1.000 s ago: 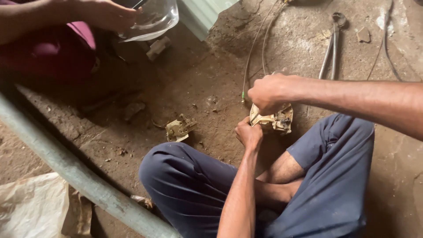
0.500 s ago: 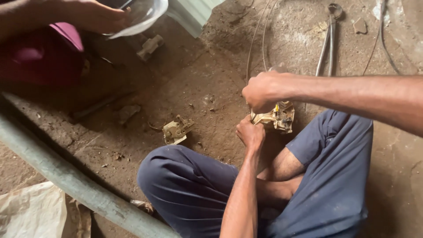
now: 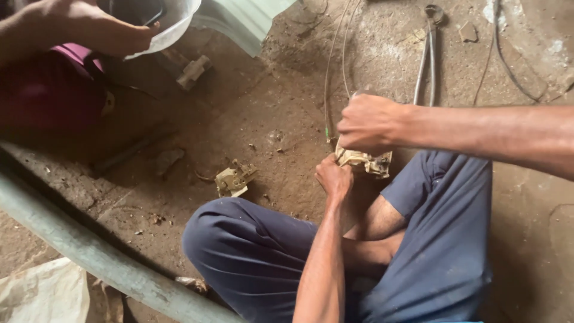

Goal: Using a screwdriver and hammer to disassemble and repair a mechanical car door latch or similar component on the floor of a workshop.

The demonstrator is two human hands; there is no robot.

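I sit cross-legged on a dirt floor in blue trousers. Both hands work on a small beige, dirt-caked electrical fitting (image 3: 366, 160) held just above my right knee. My right hand (image 3: 372, 122) is closed over its top, and my left hand (image 3: 333, 177) pinches its left edge from below. Thin wires (image 3: 335, 66) run from the fitting up across the ground. A second beige fitting piece (image 3: 234, 179) lies on the dirt to the left, beyond my left knee.
Another person's hand (image 3: 95, 30) holds a translucent bowl (image 3: 173, 24) at top left. Long metal pliers (image 3: 428, 54) lie at the top, beside a black cable (image 3: 508, 63). A grey pipe (image 3: 89, 251) crosses the lower left, with a white sack (image 3: 42, 293) below it.
My hands stay on the fitting, the right hand shifting slightly up and left. The other person's hand and bowl have drifted left and up in view.
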